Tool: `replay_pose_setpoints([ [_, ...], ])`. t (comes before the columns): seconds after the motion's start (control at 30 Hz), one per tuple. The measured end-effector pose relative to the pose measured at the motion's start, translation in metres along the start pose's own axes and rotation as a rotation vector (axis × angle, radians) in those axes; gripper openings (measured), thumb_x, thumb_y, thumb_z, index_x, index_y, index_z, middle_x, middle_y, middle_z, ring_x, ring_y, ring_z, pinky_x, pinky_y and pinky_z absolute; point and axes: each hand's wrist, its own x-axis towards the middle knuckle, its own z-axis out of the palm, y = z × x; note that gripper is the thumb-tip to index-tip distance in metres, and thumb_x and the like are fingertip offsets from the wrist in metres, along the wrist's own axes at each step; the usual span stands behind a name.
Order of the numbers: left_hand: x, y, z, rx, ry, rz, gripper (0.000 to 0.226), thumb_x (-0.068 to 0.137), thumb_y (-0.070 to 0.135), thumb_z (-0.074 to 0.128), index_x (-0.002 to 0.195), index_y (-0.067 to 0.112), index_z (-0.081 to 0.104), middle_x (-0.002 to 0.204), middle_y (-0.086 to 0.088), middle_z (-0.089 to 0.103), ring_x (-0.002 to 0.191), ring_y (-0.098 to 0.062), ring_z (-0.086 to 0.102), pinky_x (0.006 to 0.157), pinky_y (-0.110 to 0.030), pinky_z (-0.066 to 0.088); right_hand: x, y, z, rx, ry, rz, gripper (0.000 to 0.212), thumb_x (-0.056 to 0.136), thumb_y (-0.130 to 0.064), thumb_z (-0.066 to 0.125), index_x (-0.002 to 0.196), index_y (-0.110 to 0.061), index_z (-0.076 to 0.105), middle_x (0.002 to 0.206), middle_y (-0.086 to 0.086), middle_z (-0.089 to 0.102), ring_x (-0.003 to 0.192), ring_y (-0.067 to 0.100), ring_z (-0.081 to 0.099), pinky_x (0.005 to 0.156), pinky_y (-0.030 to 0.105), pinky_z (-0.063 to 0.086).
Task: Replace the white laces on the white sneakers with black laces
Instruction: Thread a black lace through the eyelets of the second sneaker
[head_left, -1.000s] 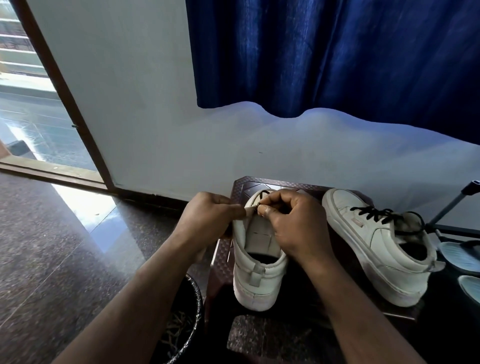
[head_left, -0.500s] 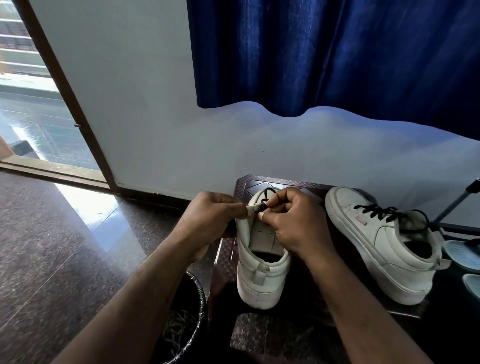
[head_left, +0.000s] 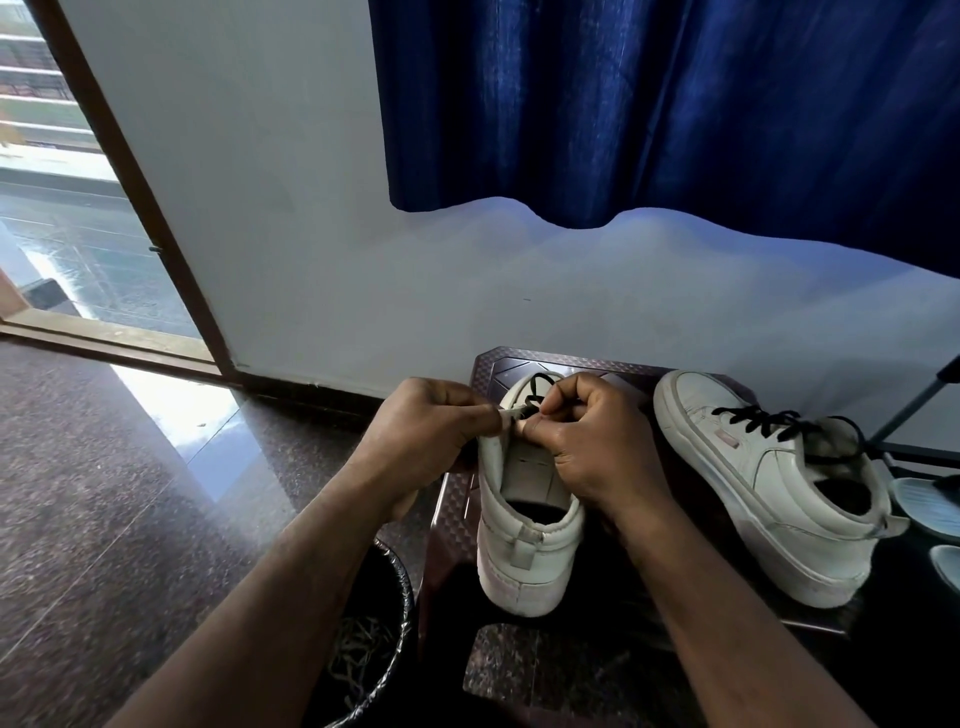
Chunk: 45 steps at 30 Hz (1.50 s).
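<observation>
on sneaker (head_left: 525, 525), left hand (head_left: 422, 441), right hand (head_left: 597, 448) pinch

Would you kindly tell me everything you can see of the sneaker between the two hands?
The sneaker is white, leather-looking and scuffed, high-topped, with a pull tab at the heel. It stands upright on a dark patterned stool, heel toward the camera and toe toward the wall. Its tongue is mostly bare; a black lace crosses only near the toe. The left hand pinches its left eyelet flap; the right hand rests against its right side and seems to pinch the lace.
</observation>
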Motion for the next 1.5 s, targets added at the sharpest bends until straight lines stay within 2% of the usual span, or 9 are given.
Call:
replay_pose_setpoints([
  [0.33,-0.002,0.003,0.001,-0.092,-0.006,-0.027,0.031,0.095,0.035,0.074,0.091,0.005,0.079,0.099,-0.026,0.076,0.089,-0.035,0.075,0.087,-0.052,0.061,-0.001,0.003,0.005,0.088,0.049,0.016,0.024,0.066,-0.03,0.087,0.074,-0.031,0.065,0.075,-0.005,0.075,0.078,0.017,0.073,0.084,0.048,0.06],
  [0.53,0.012,-0.008,0.012,0.028,0.064,-0.046,0.022,0.098,0.014,0.07,0.077,0.016,0.076,0.075,-0.008,0.069,0.069,-0.02,0.061,0.065,-0.031,0.055,0.002,0.002,0.005,-0.016,0.06,-0.017,0.028,0.072,-0.025,0.092,0.069,-0.022,0.064,0.069,-0.006,0.073,0.07,0.014,0.071,0.078,0.044,0.06],
  [0.7,0.018,-0.009,0.017,0.015,0.033,-0.085,0.014,0.094,0.011,0.072,0.081,0.016,0.072,0.08,-0.01,0.066,0.069,-0.02,0.056,0.063,-0.031,0.048,0.003,0.004,0.006,-0.068,0.031,-0.026,0.025,0.077,-0.025,0.09,0.073,-0.022,0.065,0.07,-0.007,0.072,0.072,0.012,0.07,0.079,0.038,0.059],
  [0.8,0.024,-0.011,0.016,0.227,0.081,-0.025,0.011,0.087,0.018,0.069,0.077,0.015,0.072,0.072,-0.004,0.067,0.07,-0.02,0.056,0.067,-0.037,0.048,0.002,0.003,0.005,-0.06,0.005,-0.032,0.024,0.08,-0.029,0.087,0.074,-0.023,0.065,0.069,-0.009,0.071,0.069,0.009,0.067,0.075,0.034,0.056],
  [0.93,0.033,-0.018,-0.009,0.875,0.218,-0.072,0.025,0.102,0.02,0.051,0.097,0.003,0.068,0.105,-0.019,0.073,0.097,-0.034,0.069,0.077,-0.036,0.051,0.0,0.002,-0.001,0.147,-0.012,-0.04,0.017,0.083,-0.019,0.084,0.077,-0.019,0.068,0.071,-0.007,0.07,0.073,0.011,0.066,0.08,0.038,0.056],
  [1.03,0.035,-0.025,-0.029,1.083,0.212,-0.154,0.024,0.104,0.025,0.049,0.098,0.009,0.066,0.109,-0.017,0.071,0.102,-0.035,0.069,0.074,-0.032,0.047,-0.003,0.001,-0.007,0.304,-0.013,-0.053,0.015,0.085,-0.005,0.079,0.079,-0.015,0.069,0.077,-0.001,0.075,0.077,0.014,0.069,0.084,0.039,0.058],
  [1.17,0.037,-0.023,-0.039,1.068,0.157,-0.194,0.03,0.103,0.027,0.051,0.107,0.004,0.071,0.108,-0.015,0.072,0.103,-0.035,0.07,0.077,-0.033,0.052,-0.001,0.001,-0.011,0.338,-0.044,-0.095,0.019,0.085,0.0,0.077,0.08,-0.017,0.071,0.077,-0.001,0.074,0.078,0.014,0.07,0.082,0.032,0.056],
  [1.37,0.024,-0.022,-0.034,1.226,0.096,-0.167,0.017,0.101,0.025,0.052,0.093,0.013,0.061,0.112,-0.014,0.071,0.106,-0.034,0.068,0.082,-0.034,0.052,0.003,-0.004,-0.022,0.566,-0.049,-0.049,0.016,0.087,0.009,0.069,0.089,-0.008,0.07,0.083,0.006,0.072,0.078,0.016,0.067,0.072,0.023,0.053],
  [1.5,0.023,-0.013,-0.021,0.823,0.132,0.091,0.01,0.093,0.02,0.061,0.091,0.026,0.07,0.094,0.008,0.074,0.091,-0.016,0.068,0.077,-0.027,0.05,0.009,-0.002,-0.03,0.552,-0.035,-0.06,0.02,0.085,0.009,0.067,0.088,-0.01,0.07,0.088,0.011,0.072,0.081,0.019,0.068,0.069,0.021,0.051],
])
